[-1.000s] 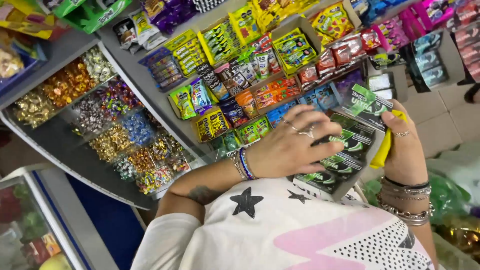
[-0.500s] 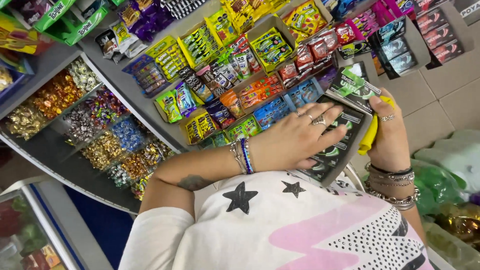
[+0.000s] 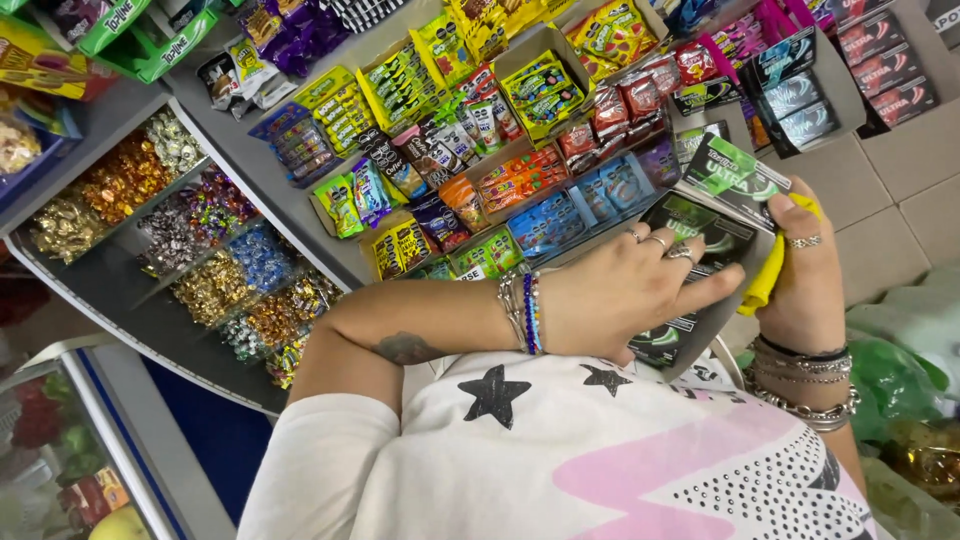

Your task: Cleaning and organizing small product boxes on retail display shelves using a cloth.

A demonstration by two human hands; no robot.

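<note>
- A grey sloped display shelf (image 3: 250, 165) fills the upper part of the view, packed with rows of brightly coloured candy and gum boxes.
- To the left, a divided candy tray (image 3: 110, 290) holds heaps of foil-wrapped sweets in gold, orange, purple and blue, each colour in its own compartment.
- The person's white T-shirt (image 3: 520, 460) with black stars and a pink zigzag takes up the bottom of the view.
- A grey cardboard display box (image 3: 735, 285) of black-and-green gum packs sits tilted between the two hands, just in front of the shelf and above the shirt.
- The left hand (image 3: 625, 295), rings on three fingers and beaded bracelets at the wrist, lies flat across the box with fingers stretched out, pressing on the black gum packs (image 3: 700, 225) inside rather than closing around anything.
- The right hand (image 3: 805, 275), stacked with silver bracelets, grips the box's right edge, fingers curled, and pinches a yellow cloth (image 3: 765, 285) against it.
- A green-and-black gum pack (image 3: 735, 175) stands at the far end of the box, just beside the right hand's fingertips.
- Blue gum packets (image 3: 575, 205) lie in the shelf row just beyond the left hand.
</note>
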